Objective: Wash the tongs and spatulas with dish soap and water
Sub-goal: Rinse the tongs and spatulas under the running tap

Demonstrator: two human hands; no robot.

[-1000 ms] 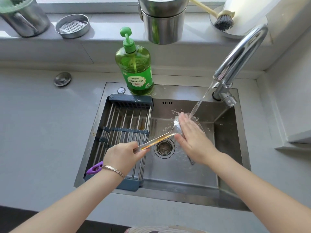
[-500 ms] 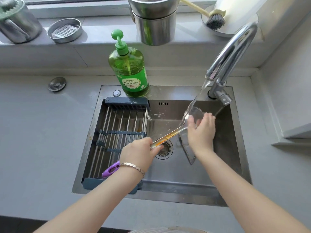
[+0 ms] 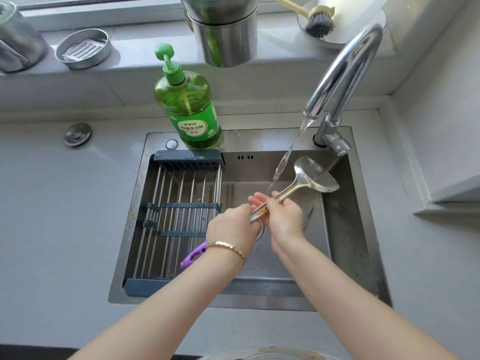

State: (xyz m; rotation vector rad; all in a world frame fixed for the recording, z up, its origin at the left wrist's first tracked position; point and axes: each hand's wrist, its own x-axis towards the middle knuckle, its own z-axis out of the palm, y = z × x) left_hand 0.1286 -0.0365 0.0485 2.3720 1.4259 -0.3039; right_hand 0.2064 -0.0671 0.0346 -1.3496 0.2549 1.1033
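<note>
Left hand (image 3: 231, 226) grips the spatula (image 3: 315, 178) handle, right hand (image 3: 284, 216) pinches its shaft; blade sits over the sink (image 3: 348, 242) beside the stream (image 3: 285, 159). Step: rubbing shaft clean (orange residue visible). Next probably needs soap (image 3: 192, 107).

The right hand (image 3: 283, 216) slid off the spatula (image 3: 314, 178) blade down to its shaft, beside the left hand (image 3: 231, 227).
</note>
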